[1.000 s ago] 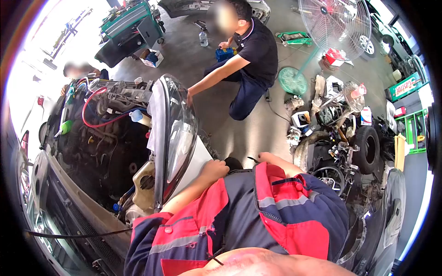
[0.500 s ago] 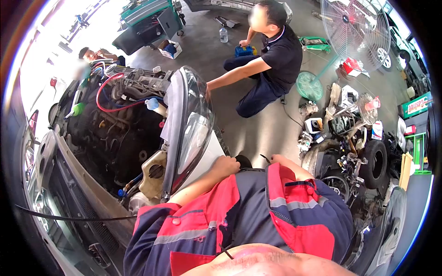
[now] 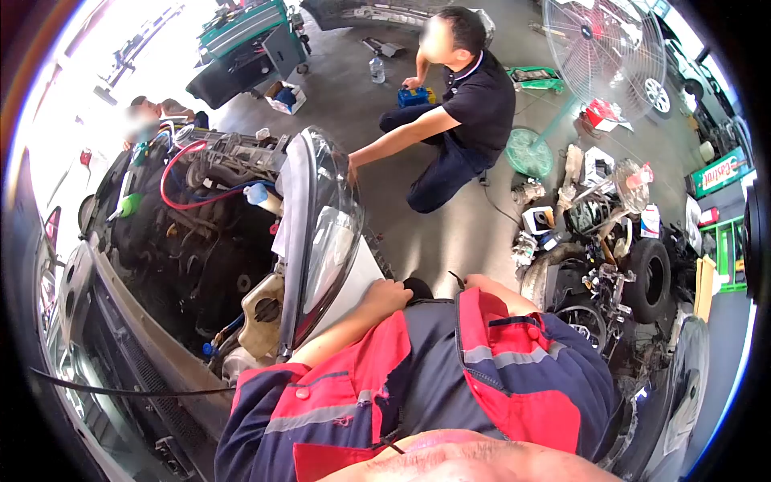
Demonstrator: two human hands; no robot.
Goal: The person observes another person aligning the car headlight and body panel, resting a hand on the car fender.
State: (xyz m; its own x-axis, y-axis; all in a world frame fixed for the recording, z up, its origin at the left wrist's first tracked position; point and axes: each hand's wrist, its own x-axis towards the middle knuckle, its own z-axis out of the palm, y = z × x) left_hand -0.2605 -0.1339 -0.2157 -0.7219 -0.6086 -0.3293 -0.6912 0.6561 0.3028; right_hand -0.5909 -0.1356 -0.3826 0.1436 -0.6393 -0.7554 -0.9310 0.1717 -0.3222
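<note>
My left hand (image 3: pixel 388 297) is at waist height beside the white fender panel (image 3: pixel 353 281), its fingers curled inward. Whatever lies inside them, if anything, is hidden. Near the jacket's open front, my right hand (image 3: pixel 479 283) shows only in part, its fingers mostly out of sight. A thin dark strip (image 3: pixel 457 279) sticks up just beside it; whether the hand holds it cannot be made out. Left of me stands a car with an exposed engine bay (image 3: pixel 201 265), a clear headlight (image 3: pixel 329 249) and a beige reservoir (image 3: pixel 263 315).
A crouching co-worker (image 3: pixel 474 120) has one hand at the headlight and the other on a blue-and-yellow box (image 3: pixel 415 96). Another person (image 3: pixel 165 111) is beyond the engine bay. A fan (image 3: pixel 602 36), a tyre (image 3: pixel 647 281) and piled parts stand right. A red hose (image 3: pixel 166 177) crosses the engine bay.
The whole view has shifted slightly left. The farther person has bent lower over the car's front. My hands and the crouching co-worker keep nearly the same pose.
</note>
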